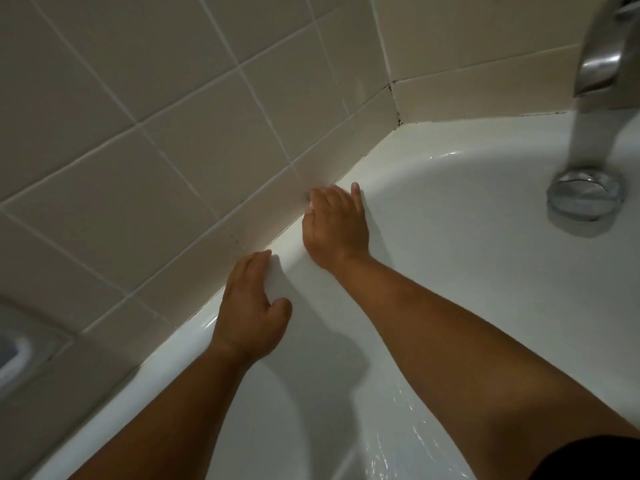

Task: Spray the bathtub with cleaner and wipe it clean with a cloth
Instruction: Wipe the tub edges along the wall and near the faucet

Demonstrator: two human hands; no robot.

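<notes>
My left hand [247,306] lies flat on the far rim of the bathtub [450,271], just below frame centre, fingers extended toward 12 o'clock, thumb bent inward. It holds nothing.

My right hand [336,226] lies flat on the same rim, just beside the left at its 1 o'clock. Its fingers are extended, the tips touching the tiled wall [156,116]. Nothing is gripped.

Whether a white cloth lies under the palms cannot be told.

The tub basin fills 3 to 7 o'clock and looks wet. At 2 o'clock, a metal spout [599,53] runs water [588,140] above a round chrome fitting [585,197].
</notes>
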